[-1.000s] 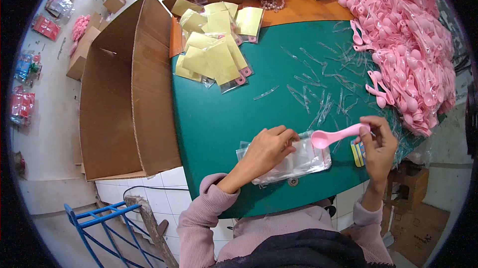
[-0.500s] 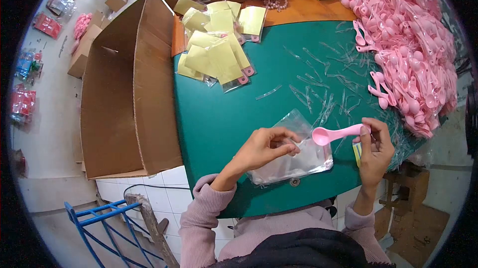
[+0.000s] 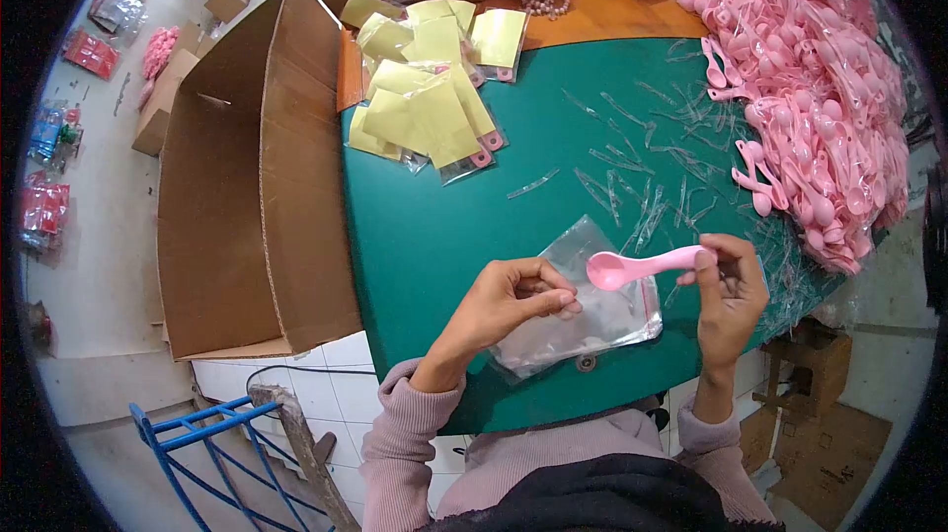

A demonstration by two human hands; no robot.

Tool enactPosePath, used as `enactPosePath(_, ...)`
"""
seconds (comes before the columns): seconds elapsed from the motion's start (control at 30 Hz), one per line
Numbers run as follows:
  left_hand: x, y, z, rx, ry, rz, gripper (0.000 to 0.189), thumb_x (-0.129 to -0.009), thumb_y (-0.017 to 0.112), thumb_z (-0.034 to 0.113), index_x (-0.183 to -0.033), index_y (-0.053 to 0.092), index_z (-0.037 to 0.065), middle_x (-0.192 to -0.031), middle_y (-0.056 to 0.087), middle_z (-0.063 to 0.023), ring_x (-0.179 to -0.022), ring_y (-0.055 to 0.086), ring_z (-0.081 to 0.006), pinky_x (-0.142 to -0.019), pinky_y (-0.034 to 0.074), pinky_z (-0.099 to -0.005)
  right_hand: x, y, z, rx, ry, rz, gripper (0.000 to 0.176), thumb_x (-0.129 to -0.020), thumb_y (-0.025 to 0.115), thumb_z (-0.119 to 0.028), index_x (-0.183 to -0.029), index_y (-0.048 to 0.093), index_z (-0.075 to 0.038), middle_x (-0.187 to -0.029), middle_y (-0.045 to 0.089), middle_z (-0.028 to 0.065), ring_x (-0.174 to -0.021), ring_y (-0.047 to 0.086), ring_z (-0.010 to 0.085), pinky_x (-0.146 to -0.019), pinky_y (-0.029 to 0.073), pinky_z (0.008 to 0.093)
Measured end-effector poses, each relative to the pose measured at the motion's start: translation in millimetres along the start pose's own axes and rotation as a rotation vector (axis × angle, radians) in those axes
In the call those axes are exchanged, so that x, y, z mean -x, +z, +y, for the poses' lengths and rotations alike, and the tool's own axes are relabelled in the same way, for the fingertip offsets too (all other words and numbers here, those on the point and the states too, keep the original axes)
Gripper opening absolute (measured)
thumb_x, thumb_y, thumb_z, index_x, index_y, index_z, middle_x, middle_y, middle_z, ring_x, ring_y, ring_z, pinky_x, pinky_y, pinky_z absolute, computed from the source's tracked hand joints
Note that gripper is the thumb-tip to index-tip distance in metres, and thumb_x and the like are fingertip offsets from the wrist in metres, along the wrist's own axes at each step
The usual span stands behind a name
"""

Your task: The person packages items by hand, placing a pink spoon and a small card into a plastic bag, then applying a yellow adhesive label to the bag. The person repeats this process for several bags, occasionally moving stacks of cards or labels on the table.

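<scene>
My right hand (image 3: 732,297) grips a pink measuring spoon (image 3: 647,266) by its handle, thumb against fingers. The spoon's bowl points left, above a stack of clear plastic bags (image 3: 602,329) at the near edge of the table. My left hand (image 3: 509,303) is over the left side of the bags, thumb and fingertips pinched together. Whether a bag's edge is between those fingertips I cannot make out. The bowl is just right of and above my left fingertips, apart from them.
A large heap of pink spoons (image 3: 820,117) covers the table's right side. Thin clear plastic strips (image 3: 647,216) lie scattered beside it. Packed bags with yellow cards (image 3: 430,112) are at the back left. A tall open cardboard box (image 3: 306,186) stands along the left edge.
My right hand has carried the spoon left, over the bags and closer to my left hand. My left thumb and fingertips have closed together, and that hand has shifted slightly left.
</scene>
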State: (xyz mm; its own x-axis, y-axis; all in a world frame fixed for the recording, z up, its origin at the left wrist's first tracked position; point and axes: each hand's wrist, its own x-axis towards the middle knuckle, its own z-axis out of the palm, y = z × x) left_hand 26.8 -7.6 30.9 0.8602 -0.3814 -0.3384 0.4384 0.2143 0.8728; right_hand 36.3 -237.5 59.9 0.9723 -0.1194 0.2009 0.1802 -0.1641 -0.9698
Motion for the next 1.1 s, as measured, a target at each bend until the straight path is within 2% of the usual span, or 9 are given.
enactPosePath(0.33,0,1,0,-0.117,-0.013,0.099,0.014,-0.077,0.067,0.005,-0.086,0.061,-0.005,-0.081,0.064,-0.0091,-0.076,0.061,-0.0108,-0.069,0.050,-0.0220,4,3,-9,-0.055,-0.058,0.016,0.014,-0.084,0.055,0.001,-0.098,0.054,0.003,-0.082,0.056,0.0071,-0.065,0.056,0.0109,-0.058,0.047,0.0208)
enactPosePath(0.53,-2,5,-4,-0.155,-0.029,0.075,0.022,-0.079,0.065,0.006,-0.096,0.061,-0.006,-0.091,0.064,-0.0106,-0.083,0.061,-0.0128,-0.077,0.049,-0.0248,3,3,-8,0.140,-0.076,-0.136,0.016,-0.081,0.059,0.001,-0.097,0.057,0.004,-0.083,0.059,0.0081,-0.068,0.058,0.0104,-0.061,0.048,0.0209)
enactPosePath(0.6,-3,10,-5,-0.161,0.061,0.001,0.026,-0.081,0.064,0.007,-0.103,0.060,-0.005,-0.096,0.063,-0.0106,-0.088,0.060,-0.0142,-0.082,0.048,-0.0269,3,7,-11,0.092,-0.017,-0.194,0.017,-0.080,0.060,0.001,-0.097,0.058,0.003,-0.082,0.060,0.0081,-0.068,0.058,0.0102,-0.061,0.048,0.0208)
enactPosePath(0.7,-2,14,-3,-0.161,0.027,-0.085,0.027,-0.081,0.063,0.006,-0.106,0.059,-0.004,-0.099,0.063,-0.0103,-0.091,0.059,-0.0141,-0.084,0.047,-0.0275,1,16,-16,0.179,-0.005,-0.294,0.016,-0.080,0.062,-0.001,-0.096,0.058,0.003,-0.080,0.060,0.0075,-0.068,0.059,0.0103,-0.061,0.048,0.0212)
enactPosePath(0.77,-1,16,1,-0.113,0.073,-0.095,0.025,-0.084,0.060,0.010,-0.106,0.060,-0.003,-0.097,0.064,-0.0088,-0.088,0.059,-0.0119,-0.082,0.047,-0.0265,4,16,-11,0.085,0.027,-0.239,0.018,-0.079,0.063,-0.002,-0.096,0.058,0.002,-0.081,0.060,0.0081,-0.066,0.059,0.0106,-0.061,0.049,0.0218)
enactPosePath(0.87,1,11,4,-0.401,-0.042,-0.100,0.024,-0.088,0.055,0.016,-0.103,0.062,-0.002,-0.092,0.065,-0.0074,-0.083,0.058,-0.0103,-0.078,0.047,-0.0247,9,16,-6,-0.025,0.066,-0.169,0.017,-0.080,0.064,-0.008,-0.094,0.059,0.000,-0.085,0.061,0.0098,-0.069,0.059,0.0135,-0.064,0.049,0.0245)
enactPosePath(0.93,1,12,0,-0.337,0.026,-0.110,0.026,-0.089,0.053,0.020,-0.097,0.064,-0.002,-0.078,0.064,-0.0053,-0.068,0.053,-0.0067,-0.063,0.044,-0.0219,9,14,-6,-0.040,0.073,-0.146,0.016,-0.082,0.063,-0.012,-0.093,0.059,-0.002,-0.087,0.061,0.0108,-0.073,0.060,0.0159,-0.066,0.049,0.0268)
enactPosePath(1.0,-1,16,4,-0.322,0.031,-0.103,0.026,-0.090,0.051,0.019,-0.095,0.064,-0.003,-0.082,0.065,-0.0071,-0.074,0.056,-0.0088,-0.068,0.046,-0.0228,2,11,-6,0.240,-0.349,-0.566,0.020,-0.087,0.057,-0.023,-0.093,0.062,-0.005,-0.099,0.057,0.0113,-0.088,0.057,0.0210,-0.073,0.048,0.0313)
enactPosePath(1.1,-4,20,7,-0.242,0.054,-0.095,0.026,-0.091,0.049,0.017,-0.094,0.064,-0.004,-0.087,0.065,-0.0098,-0.081,0.060,-0.0126,-0.073,0.048,-0.0247,6,-6,-4,0.180,-0.248,-0.644,0.024,-0.088,0.053,-0.026,-0.094,0.064,-0.006,-0.108,0.052,0.0107,-0.100,0.051,0.0231,-0.079,0.045,0.0340)
